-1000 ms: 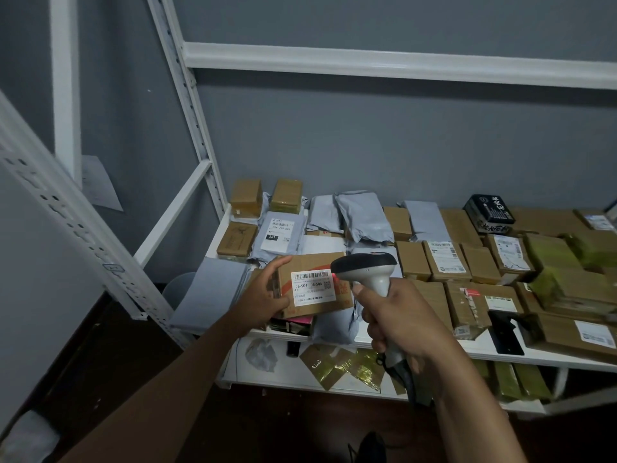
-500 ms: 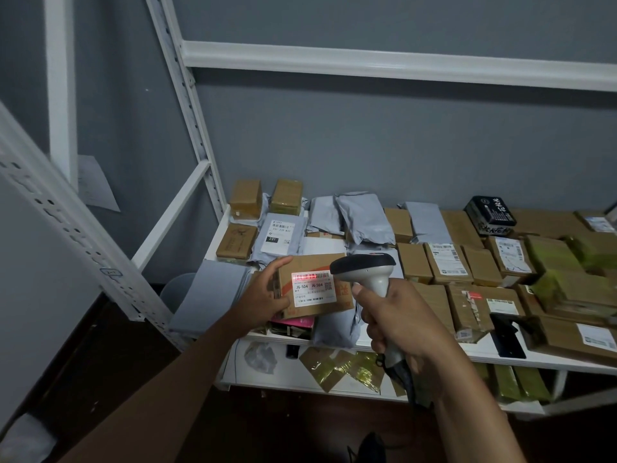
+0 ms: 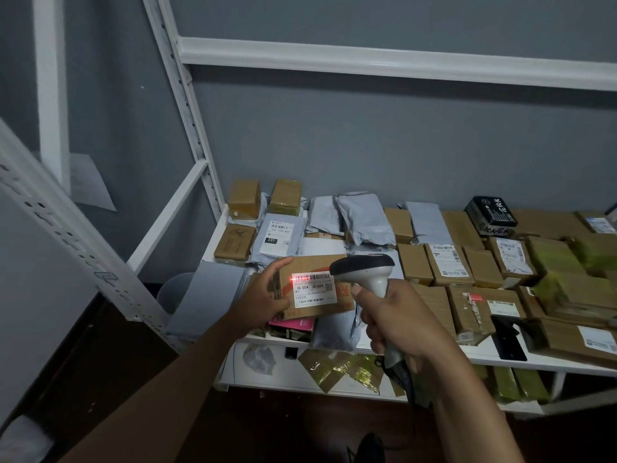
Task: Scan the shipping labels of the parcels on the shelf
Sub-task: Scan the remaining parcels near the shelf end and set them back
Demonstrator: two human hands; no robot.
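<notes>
My left hand [image 3: 263, 295] grips the left end of a brown cardboard parcel [image 3: 309, 266], held tilted above the front left of the white shelf [image 3: 480, 355]. Its white shipping label [image 3: 313, 290] reads J6-S04 and faces me. A red scan line glows across the label's top barcode. My right hand [image 3: 397, 320] grips the handle of a grey and black barcode scanner [image 3: 362, 269], whose head points left at the label from just beside the parcel.
Brown boxes and grey mailer bags cover the shelf; several carry white labels [image 3: 447, 255]. A black box [image 3: 492, 215] sits at the back right, a pink packet [image 3: 292, 324] under the held parcel. White rack posts [image 3: 187, 105] stand left. A lower shelf holds yellow-taped packages [image 3: 344, 369].
The red scan light moved from the label's right edge up onto its top barcode. Parcel and scanner have stayed almost in place.
</notes>
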